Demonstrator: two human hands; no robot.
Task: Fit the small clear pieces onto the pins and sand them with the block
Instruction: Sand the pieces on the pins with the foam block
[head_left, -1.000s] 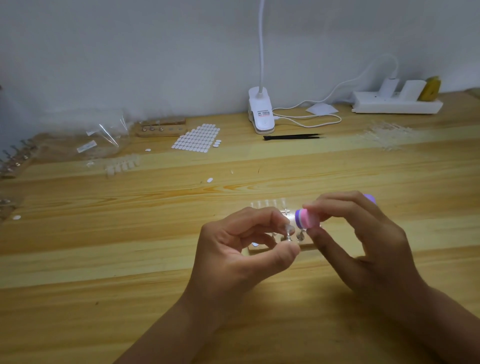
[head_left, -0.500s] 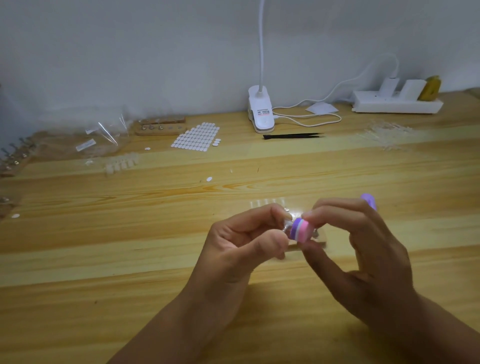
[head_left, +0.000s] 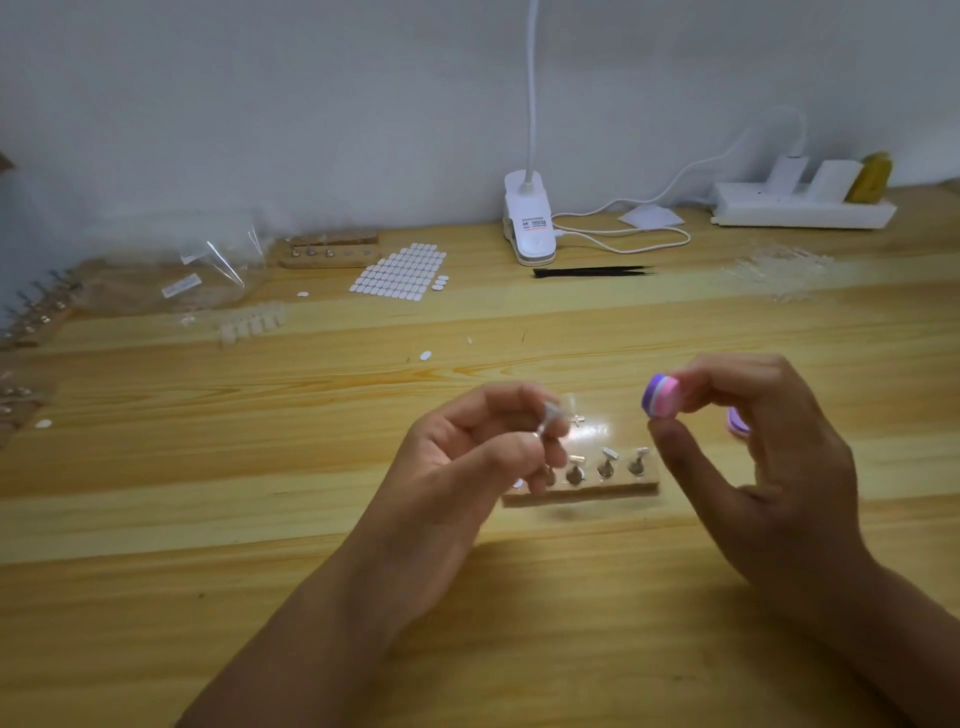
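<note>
My left hand (head_left: 467, 457) pinches a small metal pin with a clear piece (head_left: 551, 415) on its tip, held above the table. My right hand (head_left: 753, 457) pinches a pink and purple sanding block (head_left: 661, 396) between thumb and fingers, well to the right of the pin and apart from it. Between and below the hands lies a wooden pin holder (head_left: 587, 491) with several metal pins (head_left: 605, 462) standing in it. A strip of clear pieces (head_left: 582, 415) lies just behind the holder.
A white clip lamp (head_left: 529, 221) and black tweezers (head_left: 592, 271) sit at the back. A sheet of white stickers (head_left: 397, 270), another wooden holder (head_left: 327, 249), plastic bags (head_left: 182, 275) and clear pieces (head_left: 252, 325) lie back left. A power strip (head_left: 802, 208) stands back right.
My hands have drawn apart: the block left the pin's tip and moved right and up. My left hand shifted left, uncovering the wooden holder and its pins.
</note>
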